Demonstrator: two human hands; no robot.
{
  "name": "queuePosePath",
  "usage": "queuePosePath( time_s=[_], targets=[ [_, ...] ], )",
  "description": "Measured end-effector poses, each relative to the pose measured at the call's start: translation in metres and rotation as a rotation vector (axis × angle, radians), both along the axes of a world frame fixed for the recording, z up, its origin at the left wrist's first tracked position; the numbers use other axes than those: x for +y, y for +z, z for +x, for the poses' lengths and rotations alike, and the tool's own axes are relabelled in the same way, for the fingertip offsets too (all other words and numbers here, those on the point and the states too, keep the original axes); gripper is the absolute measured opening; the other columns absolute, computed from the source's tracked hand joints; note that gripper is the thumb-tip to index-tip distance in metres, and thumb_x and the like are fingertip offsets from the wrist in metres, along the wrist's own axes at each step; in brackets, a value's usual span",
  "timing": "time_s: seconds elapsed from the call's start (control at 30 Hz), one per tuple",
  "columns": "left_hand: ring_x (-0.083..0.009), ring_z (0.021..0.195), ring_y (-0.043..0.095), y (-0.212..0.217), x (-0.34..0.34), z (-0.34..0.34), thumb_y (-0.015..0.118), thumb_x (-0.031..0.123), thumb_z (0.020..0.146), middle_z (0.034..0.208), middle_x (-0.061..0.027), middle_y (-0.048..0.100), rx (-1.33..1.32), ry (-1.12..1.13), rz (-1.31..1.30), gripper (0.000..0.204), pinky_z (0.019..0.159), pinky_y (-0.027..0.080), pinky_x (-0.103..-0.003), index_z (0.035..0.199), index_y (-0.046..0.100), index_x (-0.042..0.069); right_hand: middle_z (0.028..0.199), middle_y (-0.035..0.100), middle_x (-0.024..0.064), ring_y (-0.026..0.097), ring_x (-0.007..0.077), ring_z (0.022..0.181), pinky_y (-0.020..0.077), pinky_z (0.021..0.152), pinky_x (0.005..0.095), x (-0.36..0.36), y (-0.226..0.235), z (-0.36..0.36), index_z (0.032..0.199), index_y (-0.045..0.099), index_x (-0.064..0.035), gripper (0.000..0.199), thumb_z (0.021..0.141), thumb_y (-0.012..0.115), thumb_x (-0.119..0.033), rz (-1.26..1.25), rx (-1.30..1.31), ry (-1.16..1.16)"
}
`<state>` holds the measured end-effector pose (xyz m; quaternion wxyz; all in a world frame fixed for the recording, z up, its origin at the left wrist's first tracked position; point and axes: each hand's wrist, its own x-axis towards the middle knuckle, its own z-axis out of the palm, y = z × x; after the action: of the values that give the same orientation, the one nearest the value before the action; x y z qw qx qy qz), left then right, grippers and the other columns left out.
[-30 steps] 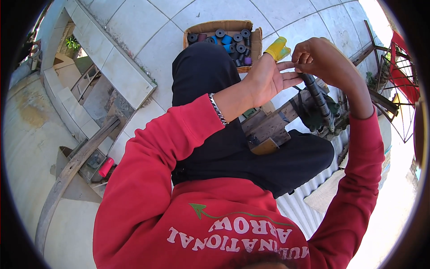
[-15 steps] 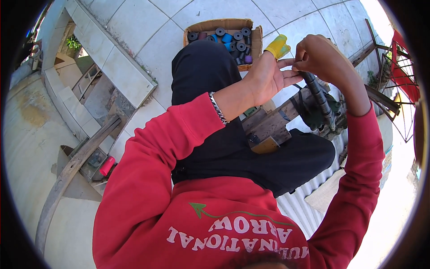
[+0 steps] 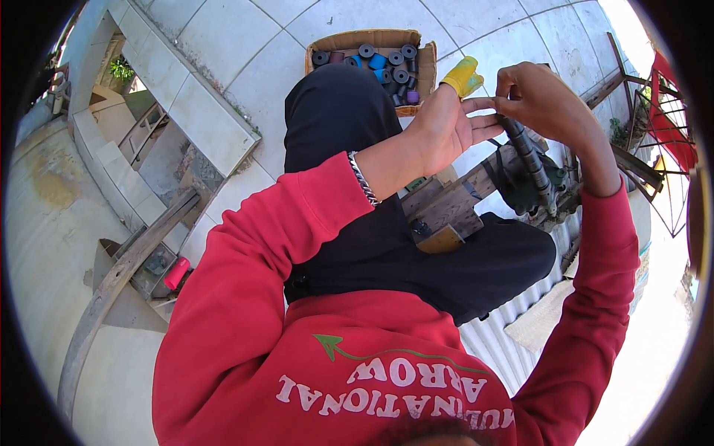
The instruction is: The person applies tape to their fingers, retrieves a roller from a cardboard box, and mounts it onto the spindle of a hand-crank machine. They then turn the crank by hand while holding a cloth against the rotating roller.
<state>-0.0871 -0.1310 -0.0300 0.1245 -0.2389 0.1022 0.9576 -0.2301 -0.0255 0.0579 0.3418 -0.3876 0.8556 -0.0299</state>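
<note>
My left hand [image 3: 444, 130] is turned palm up, its fingers stretched toward the right, with a yellow wrapping [image 3: 462, 76] around one digit. A chain bracelet [image 3: 362, 178] circles that wrist. Close against those fingertips, my right hand [image 3: 547, 93] has its fingers curled into a pinch; anything between them is too small or hidden to name. Just below the pinch is the upper end of a dark ringed rod [image 3: 528, 154], which slants down to a dark green machine [image 3: 513, 186]. Whether my fingers touch the rod I cannot tell.
Beyond my knee, a cardboard box [image 3: 428, 67] holds several black, blue and purple roller-like pieces. Wooden boards [image 3: 446, 215] lie between my legs beside the machine. Left are a curved wooden pole [image 3: 123, 275] and a pink object [image 3: 177, 273]. A metal frame [image 3: 643, 111] stands far right.
My right hand and forearm have shifted very slightly, with the fingers still pinched. My left hand stays almost in place, and the rod has not visibly moved.
</note>
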Motion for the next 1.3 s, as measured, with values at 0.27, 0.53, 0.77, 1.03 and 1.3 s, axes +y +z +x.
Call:
queuePosePath(
  time_s=[0.27,0.53,0.77,1.03,1.3],
  targets=[
    [-0.0352,0.127,0.060,0.002,0.003,0.001,0.037,0.048,0.114,0.131,-0.0173,0.051,-0.006,0.009,-0.044,0.056,0.118,0.048,-0.048,0.149,0.034,0.005,0.081,0.074,0.0154,0.070,0.0278,0.072,0.0558,0.070,0.0377,-0.002,-0.006,0.004,0.087,0.077,-0.0002,0.020,0.090,0.082,-0.019,0.004,0.025,-0.031],
    [-0.0350,0.132,0.057,0.010,0.005,-0.001,0.036,0.042,0.115,0.136,-0.0187,0.050,-0.042,0.021,-0.031,0.050,0.120,0.045,-0.049,0.148,0.036,0.005,0.084,0.077,0.0166,0.074,0.0264,0.072,0.0583,0.074,0.0368,0.001,-0.004,0.002,0.092,0.079,0.0022,0.016,0.088,0.077,-0.013,-0.113,-0.009,-0.058],
    [-0.0388,0.133,0.057,0.017,0.009,-0.003,0.036,0.038,0.115,0.137,-0.0206,0.050,-0.086,0.032,-0.026,0.043,0.122,0.043,-0.051,0.143,0.039,0.005,0.084,0.078,0.0182,0.072,0.0267,0.069,0.0565,0.069,0.0377,0.000,0.010,-0.006,0.094,0.083,0.0003,0.017,0.084,0.081,-0.014,-0.060,-0.049,0.019],
    [-0.0357,0.131,0.058,0.017,0.019,-0.001,0.045,0.036,0.113,0.130,-0.0204,0.053,-0.090,0.084,-0.030,0.045,0.120,0.045,-0.049,0.142,0.037,0.002,0.087,0.080,0.0125,0.074,0.0226,0.070,0.0585,0.061,0.0330,0.001,0.011,-0.013,0.097,0.082,0.0012,0.023,0.082,0.084,-0.016,0.039,-0.205,-0.069],
    [-0.0362,0.140,0.052,0.011,0.030,0.014,0.042,0.034,0.113,0.146,-0.0227,0.048,-0.026,0.156,0.042,0.050,0.124,0.041,-0.048,0.149,0.035,-0.001,0.094,0.079,0.0130,0.075,0.0242,0.078,0.0639,0.067,0.0344,-0.007,0.000,-0.017,0.104,0.079,0.0005,0.036,0.079,0.089,-0.025,0.196,-0.226,-0.129]
  ],
)
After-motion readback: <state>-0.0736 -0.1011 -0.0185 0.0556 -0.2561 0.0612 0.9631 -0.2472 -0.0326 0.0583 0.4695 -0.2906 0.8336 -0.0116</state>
